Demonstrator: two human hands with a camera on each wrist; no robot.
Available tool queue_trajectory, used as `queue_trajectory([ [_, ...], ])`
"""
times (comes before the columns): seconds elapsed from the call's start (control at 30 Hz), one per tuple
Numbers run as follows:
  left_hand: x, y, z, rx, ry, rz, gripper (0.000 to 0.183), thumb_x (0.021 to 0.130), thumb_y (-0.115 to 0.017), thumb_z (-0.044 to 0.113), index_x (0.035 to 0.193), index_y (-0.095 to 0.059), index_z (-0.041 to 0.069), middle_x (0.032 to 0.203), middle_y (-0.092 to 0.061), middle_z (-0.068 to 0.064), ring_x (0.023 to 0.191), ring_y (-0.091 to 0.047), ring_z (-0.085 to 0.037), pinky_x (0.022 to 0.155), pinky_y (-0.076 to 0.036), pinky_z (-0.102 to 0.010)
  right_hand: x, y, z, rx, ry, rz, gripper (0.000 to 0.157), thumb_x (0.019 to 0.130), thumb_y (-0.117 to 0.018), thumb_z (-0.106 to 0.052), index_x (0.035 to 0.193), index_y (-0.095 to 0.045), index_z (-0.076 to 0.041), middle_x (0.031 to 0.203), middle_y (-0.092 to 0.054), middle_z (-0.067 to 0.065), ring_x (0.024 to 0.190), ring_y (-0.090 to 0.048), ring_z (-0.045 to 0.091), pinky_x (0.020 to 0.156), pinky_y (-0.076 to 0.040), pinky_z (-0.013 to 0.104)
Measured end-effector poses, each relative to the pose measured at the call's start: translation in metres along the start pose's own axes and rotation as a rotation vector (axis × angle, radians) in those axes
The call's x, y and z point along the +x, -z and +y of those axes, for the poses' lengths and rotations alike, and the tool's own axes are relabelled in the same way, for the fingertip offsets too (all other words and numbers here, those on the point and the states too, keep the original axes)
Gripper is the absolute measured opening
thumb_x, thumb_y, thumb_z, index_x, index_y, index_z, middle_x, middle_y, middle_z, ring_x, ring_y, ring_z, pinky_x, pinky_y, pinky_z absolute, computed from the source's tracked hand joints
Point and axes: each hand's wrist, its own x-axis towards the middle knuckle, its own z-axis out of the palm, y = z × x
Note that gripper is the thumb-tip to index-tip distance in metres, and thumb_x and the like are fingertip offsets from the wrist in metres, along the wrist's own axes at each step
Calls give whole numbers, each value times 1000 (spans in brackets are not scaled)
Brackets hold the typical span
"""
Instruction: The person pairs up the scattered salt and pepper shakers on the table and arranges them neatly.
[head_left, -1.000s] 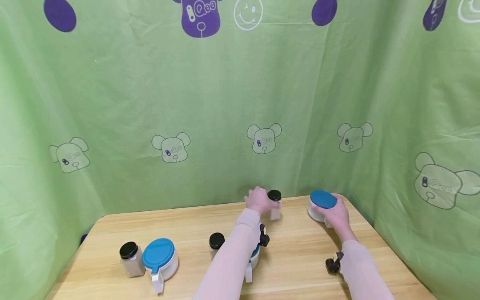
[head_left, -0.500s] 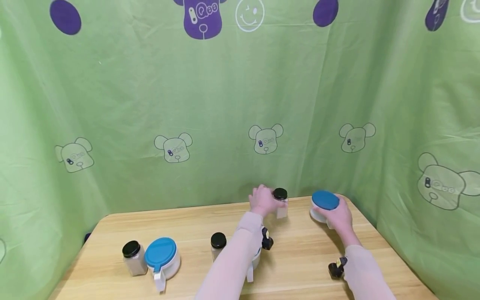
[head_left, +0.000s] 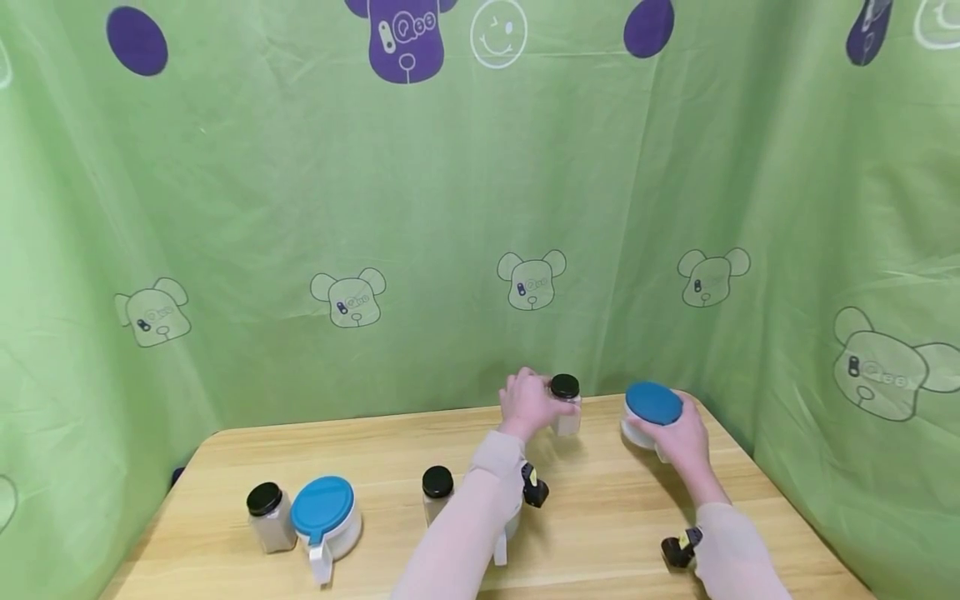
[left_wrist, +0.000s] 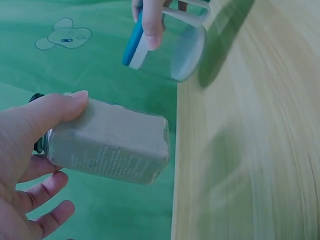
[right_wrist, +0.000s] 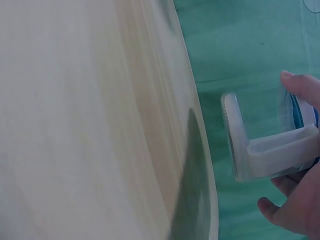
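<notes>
My left hand (head_left: 527, 406) grips a squarish clear jar (head_left: 567, 423) with a black lid near the table's back edge. In the left wrist view, thumb and fingers hold this jar (left_wrist: 110, 140) by its lid end, above the tabletop and apart from its shadow. Pale contents and faint print show through its side. To the right, my right hand (head_left: 686, 433) holds a round seasoning pot (head_left: 652, 404) around its blue lid. The right wrist view shows the pot's white handle (right_wrist: 282, 152) and clear body, also raised off the wood.
On the wooden table (head_left: 345, 446) at left stand another black-lidded jar (head_left: 272, 525) and a blue-lidded pot (head_left: 322, 517). Mid-table, a black-lidded jar (head_left: 437, 492) stands beside a pot (head_left: 500, 550) mostly hidden by my left forearm. A green curtain (head_left: 435, 183) hangs behind.
My left hand has shifted slightly right with the jar, closer to the pot in my right hand. The right hand keeps its hold almost in place. The head view has shifted slightly.
</notes>
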Motion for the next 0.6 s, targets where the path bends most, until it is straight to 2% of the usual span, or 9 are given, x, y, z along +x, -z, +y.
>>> queue_trajectory([
  [0.2, -5, -1, 3, -42, -20, 20, 70, 60, -87, 52, 119, -70, 16, 114, -63, 2, 103, -51, -17, 91, -40, -34, -5, 1, -4, 11, 4, 4, 108, 72, -84, -44, 150, -24, -1, 148, -36, 30, 134, -37, 48, 108, -32, 64],
  [0.6, -16, 5, 10, -49, -55, 37, 71, 62, -86, 53, 120, -69, 16, 114, -62, 2, 103, -52, -17, 91, -40, -35, -14, 6, -9, 11, 37, 23, 105, 71, -85, -43, 149, -28, -3, 147, -39, 27, 133, -39, 46, 107, -33, 64],
])
